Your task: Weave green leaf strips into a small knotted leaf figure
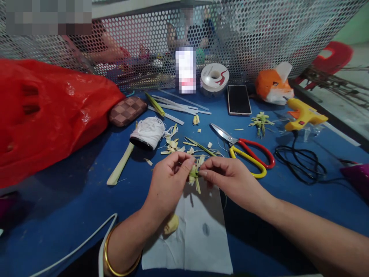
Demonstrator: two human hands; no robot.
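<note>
Between my two hands is a small figure of woven green leaf strips, held above a white paper sheet. My left hand pinches it from the left, thumb and forefinger pressed together. From the right, my right hand pinches at its edge with thumb and fingertips. Pale strip ends stick out below and above it. A yellowish folded piece lies on the paper by my left wrist. Just beyond my hands are leaf scraps and scissors with one red and one yellow handle.
A spool of white thread, a pale stalk, glue sticks and a ribbon roll lie around. To the right are a phone, another woven figure and a yellow glue gun with its black cord. A red bag fills the left.
</note>
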